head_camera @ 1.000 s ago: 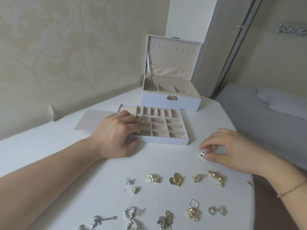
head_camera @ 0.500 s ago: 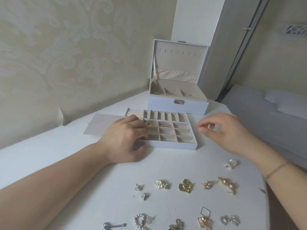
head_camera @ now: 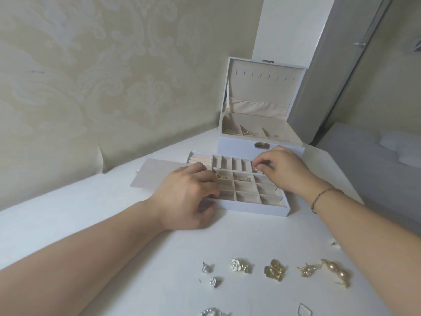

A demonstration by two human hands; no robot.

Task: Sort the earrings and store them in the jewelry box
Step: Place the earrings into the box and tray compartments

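Left hand [head_camera: 189,197] rested on the near-left edge of the divider tray [head_camera: 262,207], fingers curled over its rim and thumb against the front wall, bracing it. Right hand [head_camera: 281,169] sat over the tray's far-right corner, thumb and forefinger pinching a small earring [head_camera: 255,169] just above a back-row compartment; too small to tell its type. Tray lay on the white surface [head_camera: 91,213], just in front of the open white jewelry box [head_camera: 239,144], lid upright, gold pieces in its bottom compartments. Two second-row tray cells held gold earrings [head_camera: 245,179]. Unsorted row near the front of the surface: silver stud [head_camera: 206,267], white rose stud [head_camera: 214,282], white rose earring [head_camera: 238,265], gold leaf earrings [head_camera: 274,273], gold cluster earring [head_camera: 306,270], pearl drop earring [head_camera: 336,271]. Thin bracelet [head_camera: 319,198] on the right wrist
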